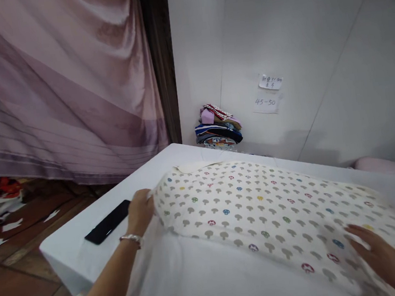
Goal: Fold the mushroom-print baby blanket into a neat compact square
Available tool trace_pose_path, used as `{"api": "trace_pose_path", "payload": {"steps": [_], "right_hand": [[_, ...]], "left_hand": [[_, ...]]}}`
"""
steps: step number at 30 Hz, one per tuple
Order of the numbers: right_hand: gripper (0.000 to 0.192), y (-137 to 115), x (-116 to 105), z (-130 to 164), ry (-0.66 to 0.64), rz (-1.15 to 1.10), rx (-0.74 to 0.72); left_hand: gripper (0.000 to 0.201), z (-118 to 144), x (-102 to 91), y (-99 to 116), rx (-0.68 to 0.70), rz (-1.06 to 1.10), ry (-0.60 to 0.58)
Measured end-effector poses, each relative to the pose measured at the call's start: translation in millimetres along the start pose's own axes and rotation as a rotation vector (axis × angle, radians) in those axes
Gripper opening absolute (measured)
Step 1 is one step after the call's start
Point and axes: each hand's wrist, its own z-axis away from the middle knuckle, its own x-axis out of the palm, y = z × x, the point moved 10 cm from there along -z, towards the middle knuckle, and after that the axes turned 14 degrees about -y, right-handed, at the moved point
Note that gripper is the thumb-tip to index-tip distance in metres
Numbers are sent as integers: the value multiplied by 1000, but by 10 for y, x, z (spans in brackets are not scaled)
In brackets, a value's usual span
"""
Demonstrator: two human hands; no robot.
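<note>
The left hand (140, 211) has its grip pinched on the mushroom-print cloth (261, 202) at its corner; the right hand (380, 250), fingers apart, presses it flat, seemingly half smoothed on the tabletop (198, 281).

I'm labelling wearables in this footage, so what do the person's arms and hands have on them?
Both forearms are bare, with no sleeves in view and no gloves. The left hand has a thin, silvery metal bracelet around its wrist. The right hand shows no ring, watch or band in what is visible; its wrist runs out of the picture.
</note>
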Motion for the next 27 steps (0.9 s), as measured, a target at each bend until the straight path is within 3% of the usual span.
{"api": "trace_pose_path", "payload": {"steps": [2, 4, 6, 8, 11, 15, 18, 20, 24, 27], "right_hand": [[30, -392, 418, -201, -130, -115, -29], [36, -875, 810, -291, -256, -233, -35], [36, -1396, 1167, -301, -388, -359, -55], [34, -1861, 1443, -284, -481, -501, -92], [39, -2215, 1766, -298, -551, -729, -26], [39, -2346, 2017, -417, -555, -931, 80], [38, -2403, 2127, -562, -559, -1008, 125], [38, -2433, 2171, -708, -534, -1056, 154], [43, -2447, 2278, -1097, -452, -1159, 276], [47, -2508, 2400, -1386, -443, -1219, 354]], "left_hand": [[29, 216, 203, 609, 287, 0, -46], [31, 592, 623, 1167, 573, -23, -258], [30, 1059, 1023, 1517, 803, -51, -455], [26, 1427, 1291, 1630, 928, -77, -574], [26, 1627, 1416, 1551, 941, -62, -643], [27, 1572, 1304, 1444, 877, 32, -732], [9, 1452, 1221, 1435, 794, 87, -815], [10, 1304, 1176, 1466, 733, 121, -830], [22, 767, 1120, 1634, 626, 119, -706], [23, 266, 1229, 1817, 552, 38, -604]]}}
